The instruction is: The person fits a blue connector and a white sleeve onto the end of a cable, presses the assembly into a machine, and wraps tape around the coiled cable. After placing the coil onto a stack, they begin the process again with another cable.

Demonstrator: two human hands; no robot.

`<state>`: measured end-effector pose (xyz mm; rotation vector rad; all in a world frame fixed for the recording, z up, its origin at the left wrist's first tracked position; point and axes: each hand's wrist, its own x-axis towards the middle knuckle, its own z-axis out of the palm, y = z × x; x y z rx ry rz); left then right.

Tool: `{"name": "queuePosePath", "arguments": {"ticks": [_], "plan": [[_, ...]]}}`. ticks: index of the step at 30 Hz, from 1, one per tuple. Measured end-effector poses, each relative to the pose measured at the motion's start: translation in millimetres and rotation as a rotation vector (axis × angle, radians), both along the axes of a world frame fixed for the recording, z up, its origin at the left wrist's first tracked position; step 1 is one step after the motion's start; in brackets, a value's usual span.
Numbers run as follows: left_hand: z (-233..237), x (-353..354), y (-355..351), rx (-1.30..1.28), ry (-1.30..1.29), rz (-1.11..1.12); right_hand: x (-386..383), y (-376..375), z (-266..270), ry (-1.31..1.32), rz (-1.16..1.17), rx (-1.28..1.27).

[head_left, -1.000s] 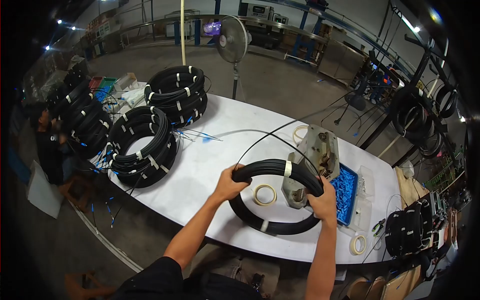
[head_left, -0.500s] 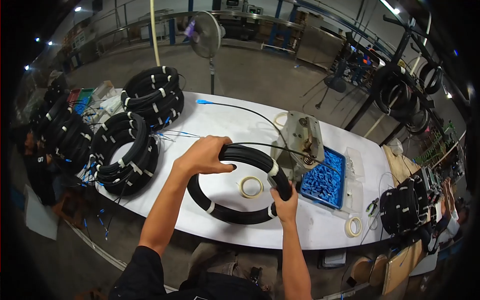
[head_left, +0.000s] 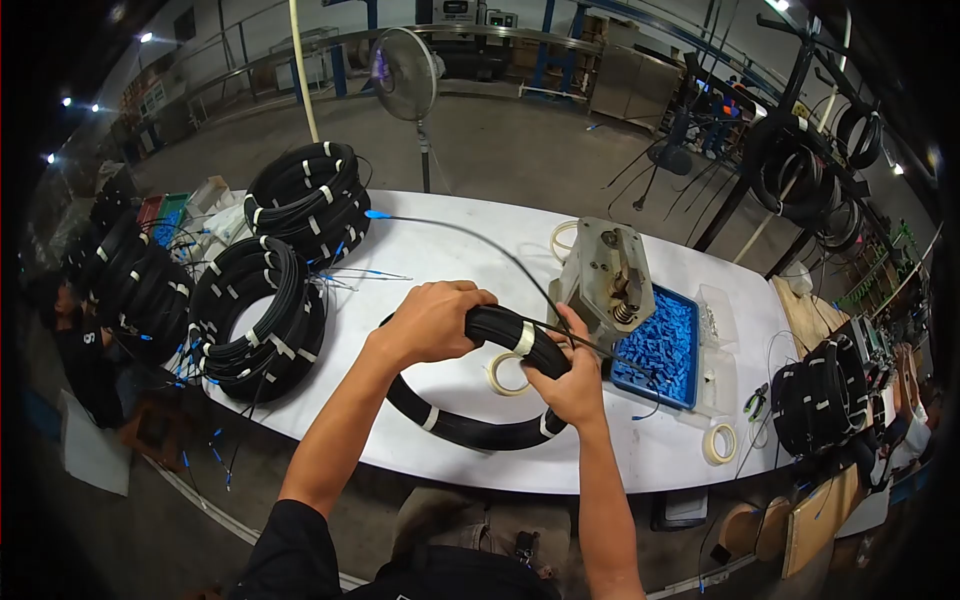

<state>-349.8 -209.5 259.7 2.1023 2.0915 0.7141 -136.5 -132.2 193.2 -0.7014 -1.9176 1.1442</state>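
Note:
A coil of black cable bound with white tape is tilted up over the table in front of me. My left hand is closed around its upper left part. On the upper right, my right hand grips the coil, its raised fingers at the loose cable length that arcs away to a blue-tipped end. Through the coil's opening shows a roll of cream tape, partly hidden. Just beyond my right hand stands a grey metal bench machine.
A blue bin of small blue parts sits right of the machine. More taped coils crowd the left end. Another tape roll, pliers and a coil stack lie right. A fan stands behind the table.
My right hand has moved up along the coil, its fingers now by the loose cable. My left hand has shifted slightly right, and the blue-tipped end has swung a little left.

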Motion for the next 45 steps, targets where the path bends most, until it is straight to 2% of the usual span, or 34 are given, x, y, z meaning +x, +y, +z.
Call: {"name": "queuePosePath", "arguments": {"ticks": [2,3,5,6,8,9,11,12,16,18,22,24,25,27,29,31,32,34,37,39,41,42,45], "plan": [[-1.4,-6.7,0.1,0.038,-0.045,-0.142,2.4,-2.1,-2.8,0.013,-0.009,0.017],[4.4,-6.8,-1.6,0.041,-0.047,-0.132,5.2,-2.0,-4.6,0.028,-0.026,0.037],[20.2,-4.1,-5.1,-0.324,-0.182,0.006,10.6,1.5,-13.7,0.1,-0.024,0.009],[14.3,-4.0,-6.2,-0.317,-0.183,0.012,13.3,1.2,-13.8,0.128,-0.021,-0.054],[-4.7,-2.3,-6.8,-0.043,-0.082,-0.035,21.0,2.5,-18.3,0.147,0.0,-0.114],[-4.0,-1.5,-7.9,-0.04,-0.083,-0.034,25.0,7.8,-19.7,0.146,0.001,-0.111],[-3.6,2.0,-10.5,-0.052,-0.079,-0.027,34.5,15.6,-22.2,0.407,0.049,0.009],[-4.0,0.9,-10.4,-0.058,-0.085,-0.027,26.7,5.5,3.1,0.638,0.064,-0.111],[0.7,0.4,-10.9,-0.109,-0.086,-0.022,52.6,25.7,21.2,0.72,-0.008,-0.273],[-5.8,-2.5,-11.7,-0.021,-0.094,-0.068,55.9,28.8,27.9,0.813,0.172,-0.309],[-5.7,-7.7,-15.0,0.004,-0.117,-0.076,54.2,19.6,36.9,0.87,0.077,-0.409],[-6.6,-12.9,-15.3,0.035,-0.136,-0.104,47.1,11.6,36.1,0.575,-0.004,-0.224],[-7.5,-13.4,-15.3,0.028,-0.132,-0.112,41.2,8.2,32.3,0.411,0.041,-0.122],[-7.8,-12.5,-12.0,0.095,-0.098,-0.162,23.1,-1.6,22.6,-0.008,-0.056,0.241],[-6.7,-8.5,-9.2,0.072,-0.1,-0.18,10.5,-17.2,28.1,-0.117,0.047,0.191],[2.8,-4.4,-10.5,0.05,-0.113,-0.173,12.7,-20.4,37.4,-0.134,0.111,-0.161],[9.9,-2.1,-11.2,-0.057,-0.05,-0.129,12.1,-19.3,34.5,-0.138,0.114,-0.165],[28.1,6.5,-10.9,-0.194,0.069,-0.1,11.3,-13.8,28.5,-0.178,0.061,0.06],[31.5,26.4,-3.6,-0.097,0.064,-0.219,7.9,-17.6,36.5,-0.166,0.065,0.068],[21.2,29.2,5.4,-0.099,0.07,-0.201,6.1,-15.4,34.8,-0.193,0.051,0.086],[12.7,26.9,12.0,-0.094,0.092,-0.164,7.2,-14.7,36.2,-0.067,0.052,-0.084],[14.2,24.5,12.3,-0.105,0.077,-0.188,6.7,-11.3,27.5,0.011,0.038,-0.085],[12.9,10.0,13.8,-0.104,0.008,-0.297,10.2,2.7,7.8,0.025,-0.014,-0.008]]}}
